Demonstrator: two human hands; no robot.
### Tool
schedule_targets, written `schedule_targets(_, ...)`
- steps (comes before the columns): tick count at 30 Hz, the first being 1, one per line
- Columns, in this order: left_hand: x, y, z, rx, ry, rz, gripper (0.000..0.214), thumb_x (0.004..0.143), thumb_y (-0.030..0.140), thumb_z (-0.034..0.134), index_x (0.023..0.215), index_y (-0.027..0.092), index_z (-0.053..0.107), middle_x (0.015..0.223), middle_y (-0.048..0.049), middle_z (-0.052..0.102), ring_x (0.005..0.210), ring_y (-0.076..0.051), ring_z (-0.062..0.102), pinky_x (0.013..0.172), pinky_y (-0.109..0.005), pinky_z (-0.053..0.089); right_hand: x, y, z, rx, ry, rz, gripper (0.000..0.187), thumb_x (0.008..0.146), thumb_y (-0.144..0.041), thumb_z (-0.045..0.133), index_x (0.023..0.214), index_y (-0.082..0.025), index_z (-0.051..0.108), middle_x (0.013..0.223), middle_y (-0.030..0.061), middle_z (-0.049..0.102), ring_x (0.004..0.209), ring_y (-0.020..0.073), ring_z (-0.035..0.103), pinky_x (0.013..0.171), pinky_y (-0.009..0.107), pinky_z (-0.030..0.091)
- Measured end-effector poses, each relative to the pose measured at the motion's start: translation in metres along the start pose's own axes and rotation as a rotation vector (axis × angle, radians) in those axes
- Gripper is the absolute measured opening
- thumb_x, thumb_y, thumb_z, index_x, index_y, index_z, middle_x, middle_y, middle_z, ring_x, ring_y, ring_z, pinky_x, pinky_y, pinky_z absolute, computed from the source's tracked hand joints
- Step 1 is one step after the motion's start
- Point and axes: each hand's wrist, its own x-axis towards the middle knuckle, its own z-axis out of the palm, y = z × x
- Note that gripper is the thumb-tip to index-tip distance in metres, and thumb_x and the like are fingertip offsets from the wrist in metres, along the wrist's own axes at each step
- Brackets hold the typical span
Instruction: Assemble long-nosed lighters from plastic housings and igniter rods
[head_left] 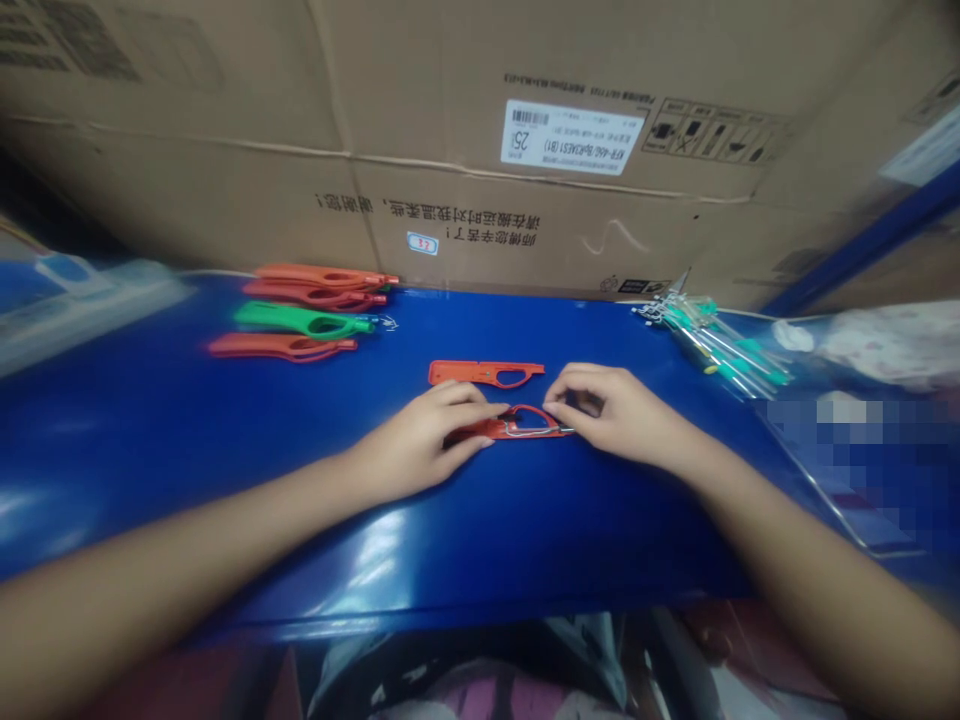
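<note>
My left hand [429,435] lies over the left end of a red plastic handle piece [517,425] on the blue table [225,440], fingers curled down on it. My right hand [607,410] pinches the right end of the same piece, where a thin metal wire part sits in it. Just beyond, a second red handle half [486,373] lies flat and untouched.
At the back left lie several finished handles, red ones [322,285] and a green one [304,321]. A bundle of thin metal rods with green tips [712,340] lies at the back right. A big cardboard box [480,130] walls off the far side. A plastic bag [885,345] is at the right.
</note>
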Motion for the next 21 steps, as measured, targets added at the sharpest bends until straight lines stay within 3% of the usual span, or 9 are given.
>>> schedule_targets(5, -0.002, -0.005, -0.003, 0.046, 0.016, -0.008, 0.031, 0.098, 0.02, 0.056, 0.127, 0.017, 0.066, 0.116, -0.0099, 0.067, 0.108, -0.021, 0.063, 0.097, -0.037, 0.053, -0.003, 0.008, -0.019, -0.02, -0.093, 0.086, 0.015, 0.089, -0.032, 0.065, 0.084, -0.019, 0.07, 0.081, 0.0022, 0.067, 0.064, 0.0126, 0.052, 0.061, 0.027, 0.037)
schedule_targets(10, -0.002, -0.007, -0.001, 0.051, 0.029, 0.002, 0.031, 0.098, 0.019, 0.056, 0.126, 0.015, 0.067, 0.118, -0.0111, 0.067, 0.11, -0.021, 0.062, 0.098, -0.038, 0.052, -0.001, 0.012, -0.015, 0.063, -0.194, 0.114, 0.02, 0.087, -0.037, 0.066, 0.081, -0.019, 0.072, 0.079, 0.0026, 0.068, 0.069, 0.0148, 0.054, 0.065, 0.028, 0.038)
schedule_targets(16, 0.0, -0.006, -0.002, 0.037, 0.017, 0.004, 0.029, 0.097, 0.019, 0.058, 0.123, 0.015, 0.07, 0.113, -0.0112, 0.068, 0.106, -0.022, 0.063, 0.095, -0.039, 0.052, 0.0, 0.007, -0.003, 0.08, -0.175, 0.236, 0.018, 0.084, -0.032, 0.068, 0.074, -0.018, 0.066, 0.068, -0.0002, 0.06, 0.06, 0.0119, 0.047, 0.059, 0.026, 0.036)
schedule_targets(21, 0.0, -0.007, -0.003, 0.04, 0.021, -0.011, 0.027, 0.097, 0.019, 0.059, 0.12, 0.017, 0.07, 0.11, -0.0093, 0.068, 0.104, -0.021, 0.062, 0.094, -0.037, 0.052, -0.002, 0.004, -0.003, 0.027, -0.152, 0.207, 0.015, 0.086, -0.027, 0.067, 0.074, -0.018, 0.065, 0.071, 0.0002, 0.062, 0.06, 0.0114, 0.048, 0.059, 0.026, 0.037)
